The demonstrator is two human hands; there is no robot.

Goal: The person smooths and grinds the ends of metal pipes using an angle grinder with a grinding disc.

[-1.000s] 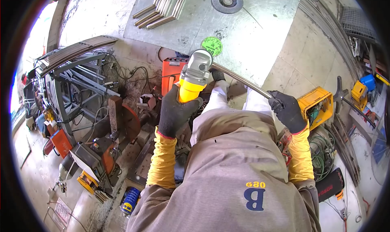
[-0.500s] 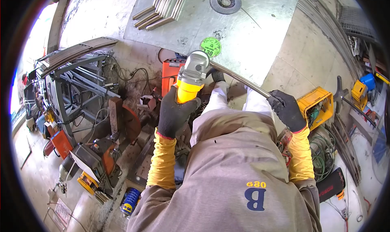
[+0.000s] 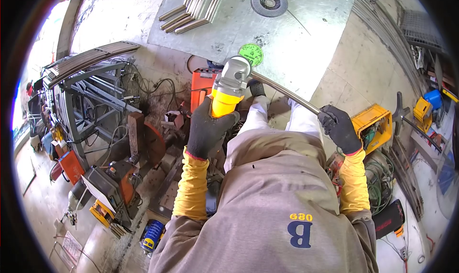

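My left hand [image 3: 209, 129], in a dark glove, is wrapped round the yellow body of an angle grinder [image 3: 226, 92] with a grey metal head. In my right hand [image 3: 338, 128], also gloved, is one end of a thin metal rod [image 3: 287, 94]. The rod slants up and left, and its far end meets the grinder's disc edge; whether they touch is hard to tell. Beyond them, a round green sticker [image 3: 251, 55] lies on the metal sheet tabletop [image 3: 306, 38], partly behind the grinder head.
Several metal rods [image 3: 191, 10] and a flap disc [image 3: 269, 3] lie on the sheet. At the left stand a metal rack [image 3: 91, 89] and a cut-off machine [image 3: 112, 187]. A blue can [image 3: 152, 235] is low left. Yellow crates [image 3: 373, 129] and coiled cables [image 3: 380, 182] are at the right.
The grinder and the rod's far end have shifted slightly right, and the grinder head covers more of the sticker's lower part. Both hands keep their hold. The view has moved a little.
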